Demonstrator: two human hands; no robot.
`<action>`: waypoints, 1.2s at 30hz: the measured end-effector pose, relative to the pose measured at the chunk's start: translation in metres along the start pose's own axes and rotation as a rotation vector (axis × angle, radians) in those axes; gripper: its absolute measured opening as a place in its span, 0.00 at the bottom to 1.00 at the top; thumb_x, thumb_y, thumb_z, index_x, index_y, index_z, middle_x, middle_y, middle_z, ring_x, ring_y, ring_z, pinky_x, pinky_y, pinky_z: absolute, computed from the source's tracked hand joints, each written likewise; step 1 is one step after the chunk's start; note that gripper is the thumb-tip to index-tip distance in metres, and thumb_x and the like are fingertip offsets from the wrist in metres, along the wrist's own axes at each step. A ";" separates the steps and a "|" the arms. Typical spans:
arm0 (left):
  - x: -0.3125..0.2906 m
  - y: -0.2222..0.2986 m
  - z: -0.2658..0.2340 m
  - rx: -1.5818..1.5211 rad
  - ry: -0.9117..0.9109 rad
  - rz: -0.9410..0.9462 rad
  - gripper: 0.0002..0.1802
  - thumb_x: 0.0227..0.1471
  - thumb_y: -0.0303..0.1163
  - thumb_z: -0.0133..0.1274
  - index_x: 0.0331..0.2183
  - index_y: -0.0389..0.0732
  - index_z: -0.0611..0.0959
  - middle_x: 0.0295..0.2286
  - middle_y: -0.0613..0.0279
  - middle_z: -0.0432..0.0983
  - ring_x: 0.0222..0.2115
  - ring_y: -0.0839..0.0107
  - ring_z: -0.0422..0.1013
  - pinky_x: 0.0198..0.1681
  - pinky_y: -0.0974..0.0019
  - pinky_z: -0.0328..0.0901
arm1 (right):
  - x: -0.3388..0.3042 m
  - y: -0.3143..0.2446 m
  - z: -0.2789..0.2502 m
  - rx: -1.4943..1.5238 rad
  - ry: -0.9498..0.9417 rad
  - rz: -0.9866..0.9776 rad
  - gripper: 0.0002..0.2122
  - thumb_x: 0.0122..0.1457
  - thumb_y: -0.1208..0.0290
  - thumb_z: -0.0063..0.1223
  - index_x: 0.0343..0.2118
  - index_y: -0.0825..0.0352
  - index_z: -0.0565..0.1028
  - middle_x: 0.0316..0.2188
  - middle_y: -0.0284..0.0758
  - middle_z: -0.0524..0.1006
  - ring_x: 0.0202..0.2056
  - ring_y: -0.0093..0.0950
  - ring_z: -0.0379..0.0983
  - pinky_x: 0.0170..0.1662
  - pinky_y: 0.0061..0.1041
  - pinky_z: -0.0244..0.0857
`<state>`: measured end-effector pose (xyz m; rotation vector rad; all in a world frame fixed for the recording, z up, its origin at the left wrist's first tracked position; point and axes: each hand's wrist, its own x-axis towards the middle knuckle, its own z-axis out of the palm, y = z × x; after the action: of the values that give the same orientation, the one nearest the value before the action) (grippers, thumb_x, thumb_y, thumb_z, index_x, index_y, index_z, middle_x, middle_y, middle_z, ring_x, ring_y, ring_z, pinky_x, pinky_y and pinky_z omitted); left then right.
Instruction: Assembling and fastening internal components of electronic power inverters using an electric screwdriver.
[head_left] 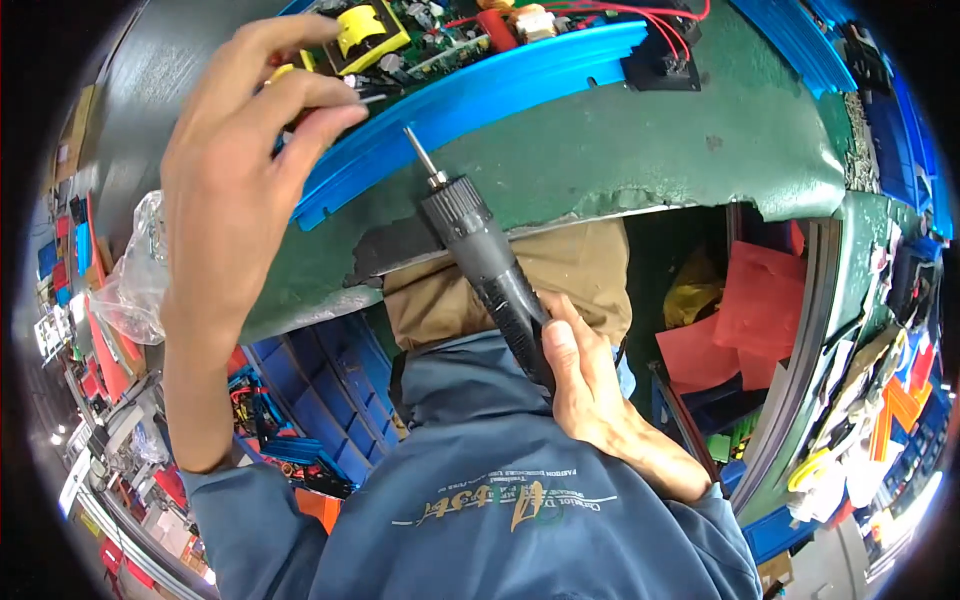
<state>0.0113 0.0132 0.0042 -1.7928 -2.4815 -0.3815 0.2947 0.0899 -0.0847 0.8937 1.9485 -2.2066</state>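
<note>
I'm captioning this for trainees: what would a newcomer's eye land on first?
Probably the black cylindrical power screwdriver in the right hand, slanting up the centre. Next, perhaps, the long bright-blue channel-shaped rail across the green worktop at the top, and the boxy yellow-wrapped coil close to the left hand.

Workshop, by signs one for electronics assembly. Worn green-topped workbench (pixel 740 150) with chipped edge across upper middle of frame. Near top edge: long blue metal housing (pixel 480 93), component-filled circuit board (pixel 440 55), yellow-wrapped boxy transformer (pixel 362 32), thin red wires (pixel 650 12). Black cylindrical power screwdriver (pixel 480 245) at centre. More blue metal profiles (pixel 795 45) at upper right. Lower left: blue ribbed crate (pixel 320 370). Right of centre, below bench top: flat red sheets (pixel 765 290). Mixed clutter along both side rims.
</note>
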 end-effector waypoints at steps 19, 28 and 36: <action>0.017 -0.014 0.007 -0.242 -0.144 0.112 0.06 0.45 0.24 0.58 0.24 0.31 0.79 0.59 0.49 0.67 0.57 0.51 0.68 0.57 0.53 0.66 | 0.002 0.002 0.002 0.347 -0.186 0.187 0.37 0.68 0.36 0.26 0.53 0.74 0.68 0.26 0.34 0.75 0.26 0.21 0.68 0.31 0.20 0.61; 0.027 -0.005 0.001 -0.110 -0.244 0.093 0.09 0.49 0.28 0.54 0.24 0.30 0.79 0.62 0.49 0.63 0.62 0.54 0.61 0.65 0.52 0.57 | 0.005 -0.006 0.007 0.459 -0.243 0.303 0.45 0.63 0.30 0.23 0.58 0.77 0.65 0.23 0.36 0.75 0.23 0.22 0.67 0.28 0.20 0.58; 0.020 -0.007 -0.010 -0.229 -0.369 0.046 0.11 0.43 0.22 0.56 0.33 0.29 0.83 0.64 0.48 0.59 0.66 0.56 0.54 0.69 0.48 0.48 | 0.006 -0.001 0.007 0.524 -0.277 0.299 0.50 0.60 0.25 0.20 0.57 0.79 0.64 0.22 0.36 0.74 0.22 0.22 0.66 0.29 0.20 0.58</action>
<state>-0.0027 0.0276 0.0168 -2.1817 -2.7235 -0.3749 0.2863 0.0852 -0.0864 0.8001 1.0564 -2.5182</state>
